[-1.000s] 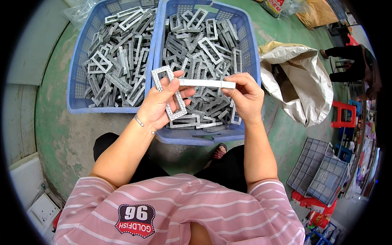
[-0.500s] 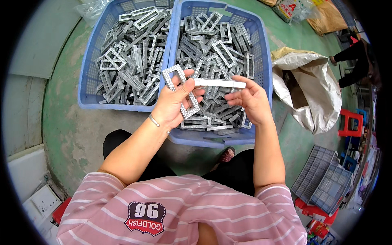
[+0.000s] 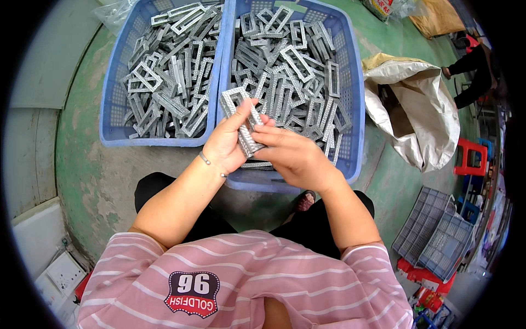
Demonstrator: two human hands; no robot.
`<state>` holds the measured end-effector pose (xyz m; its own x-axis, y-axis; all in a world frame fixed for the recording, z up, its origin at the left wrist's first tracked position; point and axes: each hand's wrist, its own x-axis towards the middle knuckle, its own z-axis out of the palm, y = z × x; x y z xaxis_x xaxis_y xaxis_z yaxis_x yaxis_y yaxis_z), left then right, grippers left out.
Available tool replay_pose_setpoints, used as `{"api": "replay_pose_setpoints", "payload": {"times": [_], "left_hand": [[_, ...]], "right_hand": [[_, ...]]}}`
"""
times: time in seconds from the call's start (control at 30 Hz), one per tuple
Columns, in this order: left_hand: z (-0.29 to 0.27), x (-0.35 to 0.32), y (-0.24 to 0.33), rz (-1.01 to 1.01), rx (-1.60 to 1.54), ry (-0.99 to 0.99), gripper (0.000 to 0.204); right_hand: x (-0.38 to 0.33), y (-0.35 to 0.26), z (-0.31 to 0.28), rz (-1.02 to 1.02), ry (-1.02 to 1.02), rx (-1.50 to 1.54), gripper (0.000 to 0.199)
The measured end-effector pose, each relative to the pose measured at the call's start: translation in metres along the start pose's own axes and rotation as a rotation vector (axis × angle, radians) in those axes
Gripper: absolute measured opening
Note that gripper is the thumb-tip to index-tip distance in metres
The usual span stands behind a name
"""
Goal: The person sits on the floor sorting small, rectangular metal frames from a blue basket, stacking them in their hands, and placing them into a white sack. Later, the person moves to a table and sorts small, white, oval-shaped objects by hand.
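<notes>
Over the near part of the right blue basket (image 3: 263,184), my left hand (image 3: 222,145) is closed round silvery rectangular frames (image 3: 247,145) with a textured surface. They seem to lie together as a small stack, tilted in the palm; how many is hidden. My right hand (image 3: 296,156) meets them from the right, its fingers pressed on their lower side. Many loose frames of the same kind (image 3: 296,63) fill this basket. The left blue basket (image 3: 159,143) beside it is heaped with them too.
A whitish woven sack (image 3: 433,129) stands open to the right of the baskets. Further right are a red stool (image 3: 470,158), grey plastic crates (image 3: 422,219) and another person's dark-clad legs (image 3: 474,74). A brown bag (image 3: 435,19) lies at the far right. A wall panel (image 3: 49,71) borders the left side.
The frame that extended toward my right hand now lies against the one in my left. My right hand has moved left and closed in on them.
</notes>
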<state>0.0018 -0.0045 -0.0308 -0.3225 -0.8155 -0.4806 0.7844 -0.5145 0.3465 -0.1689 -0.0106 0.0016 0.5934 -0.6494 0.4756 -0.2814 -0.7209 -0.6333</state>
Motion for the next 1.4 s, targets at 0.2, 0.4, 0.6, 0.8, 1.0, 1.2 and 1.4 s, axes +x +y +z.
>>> {"api": "replay_pose_setpoints", "payload": {"times": [0.2,0.4,0.6,0.8,1.0,1.2,1.4], "left_hand": [[0.009,-0.003,0.018,0.116,0.007,0.163,0.028],[0.004,-0.003,0.027,0.079,-0.086,0.185,0.013],[-0.004,-0.003,0.022,0.063,0.099,0.172,0.015],[0.01,-0.004,0.014,0.06,0.204,0.149,0.017],[0.012,-0.005,0.009,0.057,0.192,0.018,0.024],[0.013,-0.005,0.007,0.131,0.189,0.024,0.031],[0.022,-0.01,0.01,0.154,0.201,-0.036,0.033]], "right_hand": [[-0.002,0.085,0.002,1.074,0.031,-0.056,0.025],[-0.006,0.103,0.056,1.17,-0.15,-0.207,0.04],[-0.005,0.059,0.019,1.216,0.077,0.726,0.023],[-0.006,0.041,0.0,0.985,0.182,1.233,0.027],[-0.013,0.047,-0.003,0.59,-0.017,1.662,0.027],[-0.013,0.043,-0.005,0.787,-0.073,1.392,0.029],[-0.01,0.038,0.006,0.955,0.086,1.161,0.034]]}}
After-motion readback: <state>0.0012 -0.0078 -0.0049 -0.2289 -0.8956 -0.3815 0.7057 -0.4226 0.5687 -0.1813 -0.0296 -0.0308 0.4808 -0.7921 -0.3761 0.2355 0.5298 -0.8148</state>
